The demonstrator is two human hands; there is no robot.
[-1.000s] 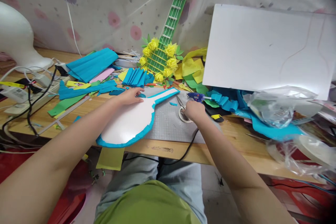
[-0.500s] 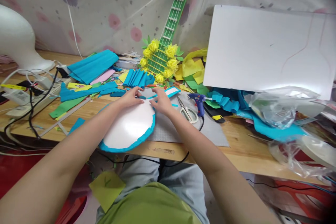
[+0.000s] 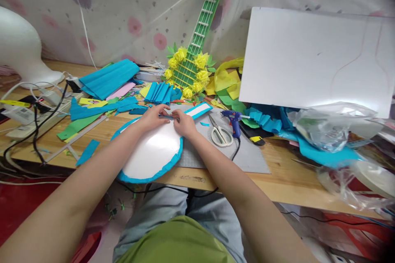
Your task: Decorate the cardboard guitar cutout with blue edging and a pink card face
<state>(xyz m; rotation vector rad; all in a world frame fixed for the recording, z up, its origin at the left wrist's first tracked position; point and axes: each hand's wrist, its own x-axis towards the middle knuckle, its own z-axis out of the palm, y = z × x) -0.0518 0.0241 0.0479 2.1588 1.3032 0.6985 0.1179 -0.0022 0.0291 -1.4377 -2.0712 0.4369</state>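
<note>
Fingers of your left hand [image 3: 155, 117] and right hand [image 3: 183, 123] are pinching the blue edging near the neck of that white guitar cutout [image 3: 151, 152]; it's lying on the desk [image 3: 277, 172], scissors [image 3: 221, 132] and glue gun [image 3: 233, 121] nearby.

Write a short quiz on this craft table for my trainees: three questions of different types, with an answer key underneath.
1. True or false: the scissors lie between the white board and the glue gun.

2. Multiple choice: what colour are the flowers around the body of the green model guitar?
A) pink
B) yellow
C) white

3. Fill in the blank: of the left hand and right hand, the ____ hand is nearer the scissors.

Key: 1. True; 2. B; 3. right
</note>
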